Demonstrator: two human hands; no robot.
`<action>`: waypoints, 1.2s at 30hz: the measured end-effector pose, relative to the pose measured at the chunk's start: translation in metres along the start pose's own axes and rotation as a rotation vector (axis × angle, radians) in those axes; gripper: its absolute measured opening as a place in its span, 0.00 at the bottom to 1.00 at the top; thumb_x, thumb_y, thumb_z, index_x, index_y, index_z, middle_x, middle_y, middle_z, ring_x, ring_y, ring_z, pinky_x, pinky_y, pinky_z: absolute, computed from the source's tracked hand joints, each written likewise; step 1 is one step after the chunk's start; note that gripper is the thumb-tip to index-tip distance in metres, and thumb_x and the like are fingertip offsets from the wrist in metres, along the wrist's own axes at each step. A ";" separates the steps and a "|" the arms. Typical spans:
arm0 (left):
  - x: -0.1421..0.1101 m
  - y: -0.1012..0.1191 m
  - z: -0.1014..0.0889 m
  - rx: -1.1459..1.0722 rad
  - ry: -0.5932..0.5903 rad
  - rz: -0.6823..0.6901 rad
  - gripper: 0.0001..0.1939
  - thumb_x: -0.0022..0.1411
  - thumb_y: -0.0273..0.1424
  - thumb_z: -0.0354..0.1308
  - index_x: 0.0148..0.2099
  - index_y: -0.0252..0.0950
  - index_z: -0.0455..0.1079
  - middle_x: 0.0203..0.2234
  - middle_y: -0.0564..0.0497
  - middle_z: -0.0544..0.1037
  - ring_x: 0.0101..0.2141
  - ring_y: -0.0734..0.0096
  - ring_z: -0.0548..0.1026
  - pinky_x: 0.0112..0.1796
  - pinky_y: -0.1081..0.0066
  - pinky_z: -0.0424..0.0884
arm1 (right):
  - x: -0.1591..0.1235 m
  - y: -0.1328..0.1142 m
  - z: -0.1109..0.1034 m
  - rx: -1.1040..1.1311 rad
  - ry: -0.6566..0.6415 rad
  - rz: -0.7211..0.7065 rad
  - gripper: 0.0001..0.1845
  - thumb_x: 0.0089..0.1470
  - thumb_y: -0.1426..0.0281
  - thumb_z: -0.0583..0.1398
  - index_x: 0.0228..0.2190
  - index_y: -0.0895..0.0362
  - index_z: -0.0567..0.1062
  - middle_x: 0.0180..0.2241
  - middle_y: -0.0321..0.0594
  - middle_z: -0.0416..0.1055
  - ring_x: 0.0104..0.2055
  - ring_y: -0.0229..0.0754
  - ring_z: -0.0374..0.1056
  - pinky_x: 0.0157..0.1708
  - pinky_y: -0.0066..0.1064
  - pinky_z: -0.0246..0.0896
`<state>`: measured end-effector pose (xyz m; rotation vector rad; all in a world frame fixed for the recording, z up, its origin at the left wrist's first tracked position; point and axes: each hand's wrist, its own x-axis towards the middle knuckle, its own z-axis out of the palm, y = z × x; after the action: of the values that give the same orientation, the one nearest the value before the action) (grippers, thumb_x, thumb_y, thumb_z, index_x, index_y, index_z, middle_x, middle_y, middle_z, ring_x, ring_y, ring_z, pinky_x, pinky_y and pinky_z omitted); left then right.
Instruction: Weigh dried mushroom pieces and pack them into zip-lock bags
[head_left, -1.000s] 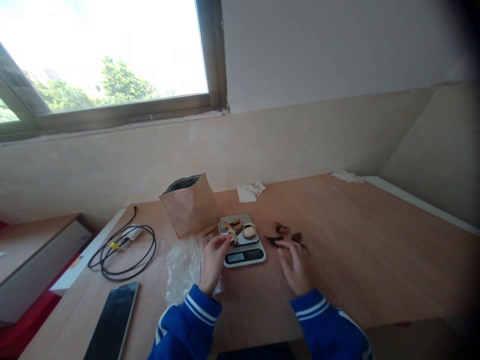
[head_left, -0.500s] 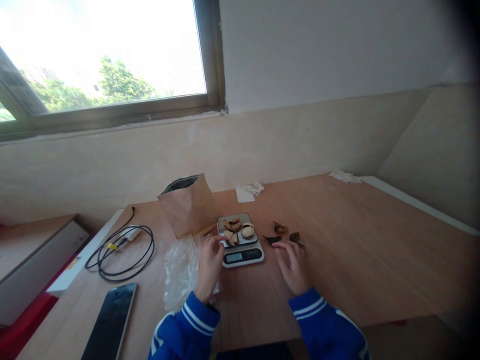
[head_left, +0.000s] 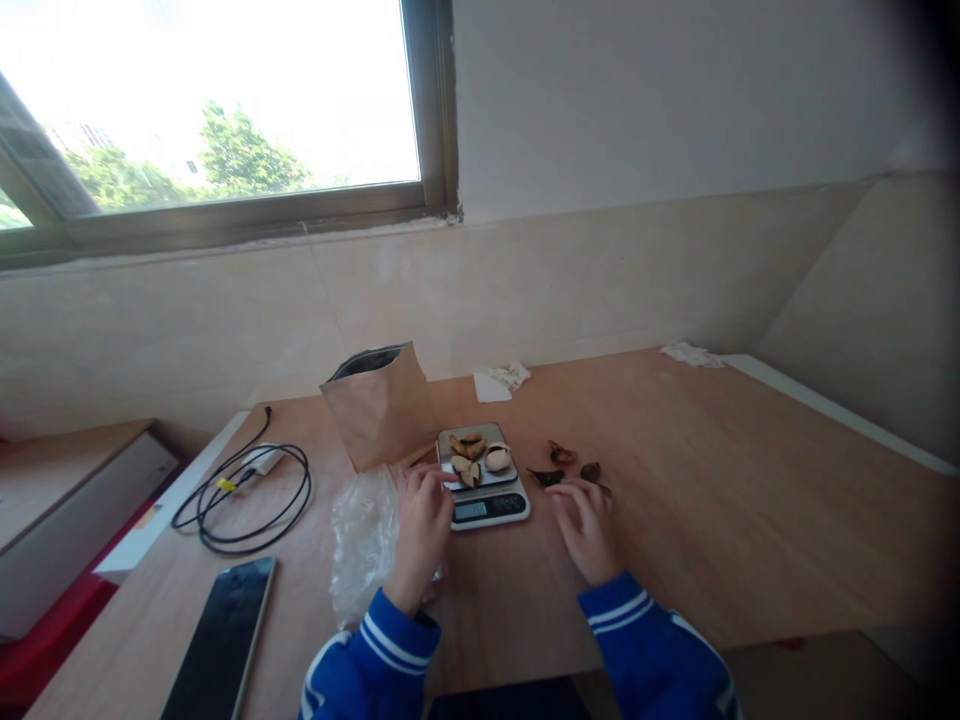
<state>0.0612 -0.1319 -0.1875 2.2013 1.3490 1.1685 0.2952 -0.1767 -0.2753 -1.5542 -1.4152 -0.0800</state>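
Observation:
A small kitchen scale (head_left: 489, 507) stands on the wooden table (head_left: 712, 480) with several brown and pale dried pieces (head_left: 475, 455) on its pan. My left hand (head_left: 421, 525) rests just left of the scale, fingers loosely curled and apart, holding nothing. My right hand (head_left: 585, 525) lies to the right of the scale, fingers spread, beside three dark dried pieces (head_left: 564, 466) on the table. A clear plastic bag (head_left: 365, 540) lies under and left of my left hand. Behind the scale stands an open brown paper pouch (head_left: 381, 408).
A coiled black cable with a white plug (head_left: 244, 487) lies at the left. A dark phone (head_left: 217, 640) lies near the front left edge. Crumpled white tissues (head_left: 501, 381) sit by the back wall, another tissue (head_left: 691, 354) at the far right. A lower side cabinet (head_left: 60, 500) stands left.
My left hand set a piece on the scale pan and drew back to its left edge. My right hand slid slightly toward me. The view shifted a little.

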 end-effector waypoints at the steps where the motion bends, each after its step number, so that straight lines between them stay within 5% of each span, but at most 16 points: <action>1: -0.003 0.001 -0.002 -0.013 0.020 -0.017 0.10 0.61 0.26 0.47 0.39 0.38 0.70 0.41 0.47 0.71 0.47 0.64 0.67 0.48 0.60 0.63 | 0.000 0.000 0.000 -0.003 0.000 0.002 0.14 0.59 0.61 0.50 0.34 0.53 0.73 0.39 0.44 0.65 0.46 0.49 0.62 0.48 0.46 0.53; 9: -0.033 0.001 -0.027 0.232 0.241 -0.306 0.11 0.60 0.28 0.47 0.43 0.38 0.69 0.46 0.45 0.69 0.49 0.55 0.65 0.49 0.51 0.59 | 0.000 0.002 0.000 -0.015 -0.023 0.024 0.14 0.59 0.61 0.51 0.33 0.53 0.74 0.40 0.44 0.64 0.46 0.49 0.61 0.48 0.47 0.53; 13: -0.052 -0.020 -0.027 0.391 0.144 -0.418 0.15 0.61 0.28 0.46 0.47 0.39 0.68 0.51 0.44 0.67 0.51 0.52 0.64 0.47 0.50 0.60 | -0.001 0.001 0.000 -0.008 -0.019 0.025 0.14 0.59 0.62 0.51 0.33 0.53 0.74 0.39 0.44 0.64 0.47 0.49 0.61 0.49 0.47 0.53; 19: -0.067 -0.036 -0.019 0.516 -0.021 -0.285 0.16 0.60 0.24 0.45 0.49 0.36 0.67 0.52 0.44 0.69 0.51 0.56 0.66 0.49 0.57 0.60 | -0.001 0.002 0.001 -0.016 -0.027 0.030 0.14 0.59 0.62 0.51 0.33 0.53 0.74 0.39 0.44 0.65 0.47 0.49 0.62 0.49 0.48 0.53; 31: -0.071 -0.038 -0.019 0.495 0.012 -0.210 0.16 0.60 0.24 0.46 0.49 0.36 0.67 0.50 0.43 0.70 0.49 0.56 0.67 0.47 0.55 0.62 | -0.001 0.001 0.000 -0.005 -0.039 0.029 0.14 0.58 0.64 0.50 0.32 0.53 0.74 0.38 0.44 0.66 0.46 0.49 0.62 0.48 0.46 0.54; 36: -0.071 -0.033 -0.019 0.452 0.146 -0.187 0.15 0.62 0.27 0.46 0.50 0.37 0.67 0.53 0.41 0.65 0.51 0.54 0.65 0.49 0.53 0.61 | 0.000 -0.003 -0.001 -0.015 -0.007 0.005 0.12 0.58 0.65 0.51 0.34 0.53 0.73 0.39 0.43 0.66 0.46 0.49 0.62 0.48 0.46 0.55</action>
<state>0.0105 -0.1775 -0.2301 2.2403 1.9987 1.0517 0.2934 -0.1780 -0.2723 -1.5716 -1.4187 -0.0817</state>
